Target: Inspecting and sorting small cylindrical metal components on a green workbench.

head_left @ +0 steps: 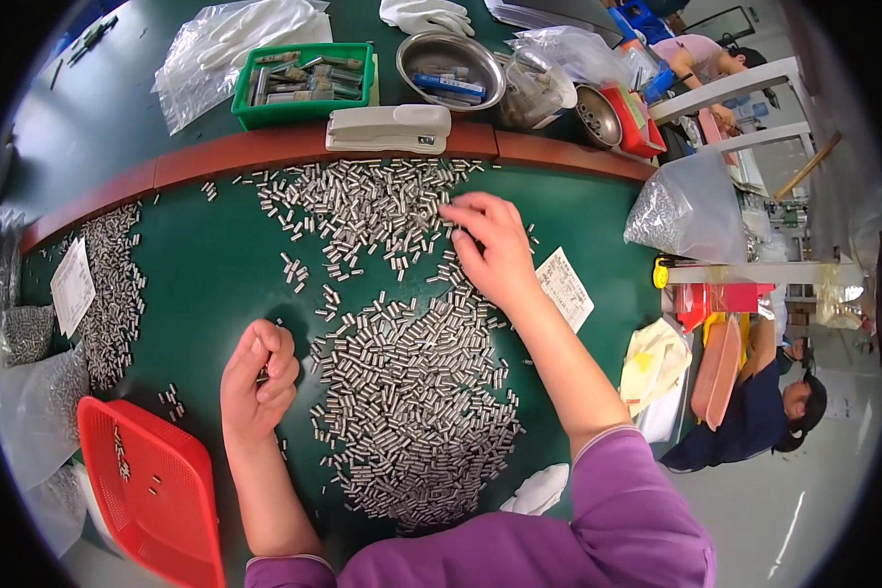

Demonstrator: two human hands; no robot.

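Small silvery metal cylinders lie loose on the green table (206, 255). They form a large near pile (412, 412) and a smaller far pile (363, 201). My right hand (495, 245) reaches to the right edge of the far pile, thumb and fingers apart, fingertips at the cylinders. Left of the near pile, my left hand (258, 382) is raised with its fingers curled closed. A small dark bit shows between those fingers, too little to name. A printed paper slip (564, 290) lies beside my right forearm.
A red plastic basket (147, 490) with a few cylinders stands at the lower left. More cylinders (113, 294) lie at the far left by bags. Behind the wooden ledge (225, 157) are a stapler (388, 128), green tray (240, 110) and steel bowl (409, 49). Two people work at right.
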